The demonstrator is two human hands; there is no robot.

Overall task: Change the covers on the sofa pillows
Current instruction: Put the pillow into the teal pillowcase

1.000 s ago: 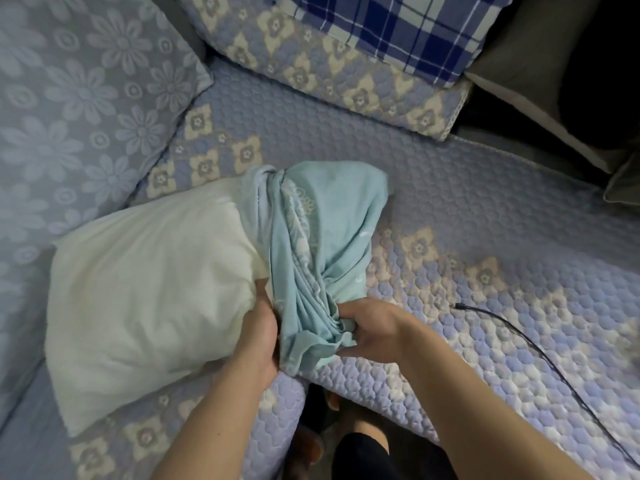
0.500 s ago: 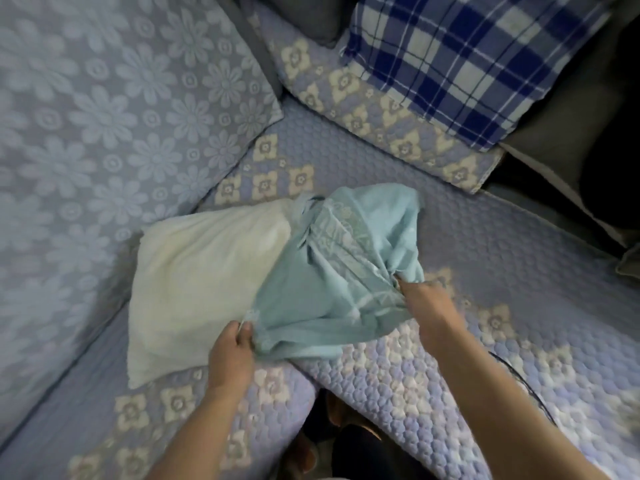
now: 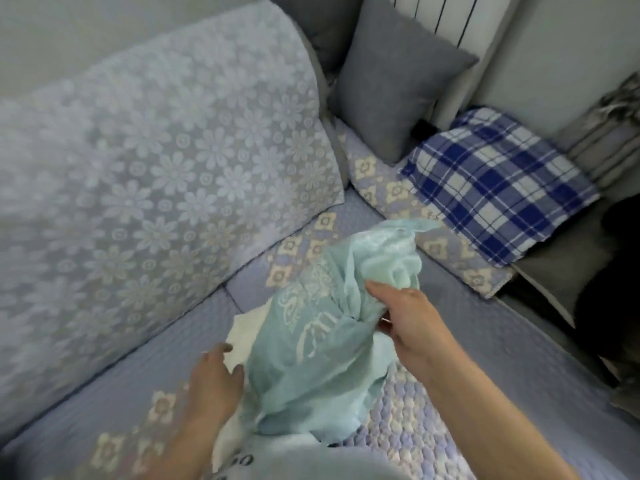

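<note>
Since half a second ago the pale blue cover (image 3: 311, 358) has slid over most of the white pillow (image 3: 242, 336) on the sofa seat (image 3: 502, 341), my right hand (image 3: 405, 320) gripping its bunched top, my left hand (image 3: 214, 379) relaxed against the pillow's edge; I'd pull evenly.

Dark printed characters resembling "50" or "60" show on the pale shirt (image 3: 277, 460) at the bottom edge; blur and cropping leave them otherwise unreadable.
</note>
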